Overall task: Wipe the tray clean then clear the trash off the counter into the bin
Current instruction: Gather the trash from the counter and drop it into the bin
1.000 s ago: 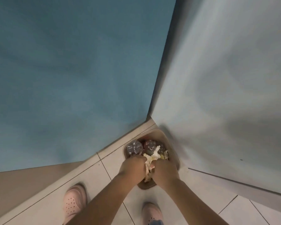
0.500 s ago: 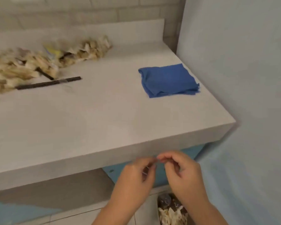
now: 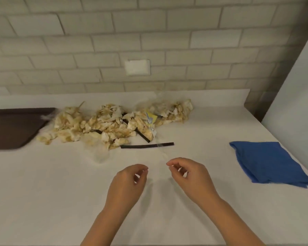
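Note:
A heap of crumpled, stained paper napkins (image 3: 114, 126) lies across the back of the white counter (image 3: 43, 192), mixed with clear plastic wrap, a yellow scrap and black plastic cutlery. A black straw (image 3: 146, 146) lies in front of the heap. The dark brown tray (image 3: 12, 128) sits at the far left, its left part out of frame. A folded blue cloth (image 3: 268, 162) lies at the right. My left hand (image 3: 127, 187) and my right hand (image 3: 188, 176) hover over the counter's middle, fingers loosely curled, holding nothing. The bin is out of view.
A pale brick wall with a white switch plate (image 3: 137, 67) stands behind the counter. A light grey panel (image 3: 295, 82) closes off the right side. The counter's right edge runs just past the blue cloth.
One second ago both hands pressed napkins into the bin on the floor. My view has since risen to the counter, and both hands have come up empty over its middle.

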